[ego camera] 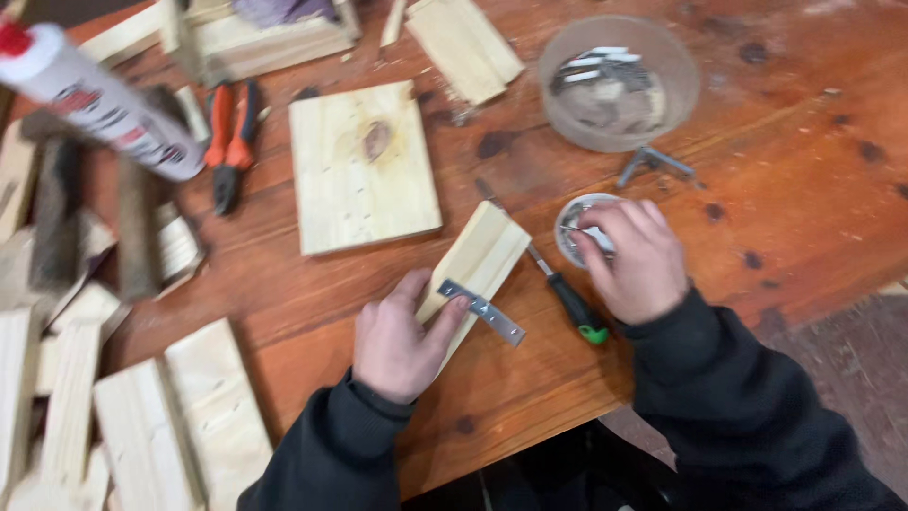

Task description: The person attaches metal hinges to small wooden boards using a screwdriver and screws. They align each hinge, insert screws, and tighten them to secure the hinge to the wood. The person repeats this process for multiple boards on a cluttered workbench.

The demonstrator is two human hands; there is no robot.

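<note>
Two hands at work around a narrow wood strip (478,265) on the table (804,189). Left hand (397,336) presses a flat metal bracket (482,310) onto the strip, thumb and forefinger pinching it. Right of the strip: screwdriver (566,293), then a small tin (572,232); right hand (634,260) covers the tin, fingers curled in, grip contents unclear. Square board (362,168) lies beyond the strip
</note>
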